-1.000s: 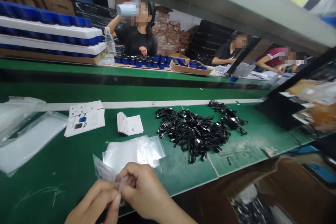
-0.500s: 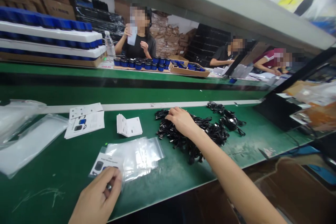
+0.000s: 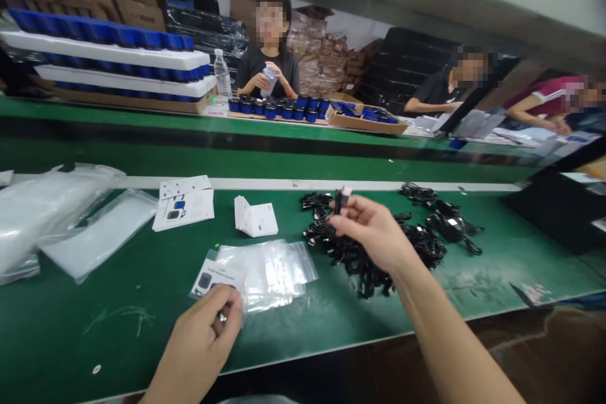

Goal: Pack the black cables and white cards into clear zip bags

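My right hand (image 3: 372, 227) is closed on a small black USB cable (image 3: 339, 200), lifted just above the pile. Beneath and around it spreads a heap of coiled black cables (image 3: 369, 271). My left hand (image 3: 211, 322) is closed at the lower edge of a clear zip bag with a printed leaflet (image 3: 215, 274) showing in it; the fingertips partly cover the leaflet. Several clear zip bags (image 3: 269, 271) lie overlapped just right of that hand. Beyond them a bent stack of small white cards (image 3: 258, 219) rests on the green bench.
Printed sheets (image 3: 184, 211) and bundles of plastic bags (image 3: 101, 227) lie on the left. More coiled cables (image 3: 452, 221) sit at the right. Across the bench are blue-and-black round items (image 3: 269, 110), stacked trays (image 3: 123, 69), a bottle (image 3: 221, 76) and several people.
My right hand has come up from the cable pile with a cable in its fingers. My left hand keeps its hold on the bag. The whole view has shifted.
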Available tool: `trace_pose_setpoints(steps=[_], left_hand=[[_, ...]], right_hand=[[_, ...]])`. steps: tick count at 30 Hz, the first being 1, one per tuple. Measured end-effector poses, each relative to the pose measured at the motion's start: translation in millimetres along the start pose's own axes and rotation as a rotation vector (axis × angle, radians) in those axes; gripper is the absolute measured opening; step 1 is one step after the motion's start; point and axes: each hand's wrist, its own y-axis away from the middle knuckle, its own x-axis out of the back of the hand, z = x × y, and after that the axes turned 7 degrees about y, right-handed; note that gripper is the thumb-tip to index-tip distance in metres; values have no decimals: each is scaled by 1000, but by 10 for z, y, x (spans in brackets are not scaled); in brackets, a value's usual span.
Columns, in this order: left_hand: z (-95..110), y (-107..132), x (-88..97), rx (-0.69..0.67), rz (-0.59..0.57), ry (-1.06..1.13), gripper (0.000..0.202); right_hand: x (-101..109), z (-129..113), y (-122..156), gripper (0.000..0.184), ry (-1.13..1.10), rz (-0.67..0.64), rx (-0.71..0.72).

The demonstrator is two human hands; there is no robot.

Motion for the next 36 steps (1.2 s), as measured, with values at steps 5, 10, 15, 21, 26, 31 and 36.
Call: trace_pose_setpoints(steps=[5, 10, 15, 21, 26, 31, 36], left_hand=[[61, 18, 33, -45, 27, 60, 20], [62, 69, 82, -141, 142, 38, 15], [57, 110, 61, -220, 264, -11, 13], [89, 208, -20, -247, 303, -74, 10], [65, 223, -37, -250, 326, -113, 11], [54, 222, -33, -236, 312, -83, 11], [74, 246, -26, -244, 318, -78, 13]], right_hand=[[-674, -624, 656, 31, -1313, -403, -479], [-1082, -817, 822, 17, -1045, -144, -530], [-1107, -813, 855, 8, -817, -2, -326], [-1174, -869, 851, 5, -818, 145, -351], [-1157, -865, 889, 15, -969, -90, -348], [-889, -762, 898, 33, -883, -326, -86], [-882, -757, 870, 40, -829, -331, -64]])
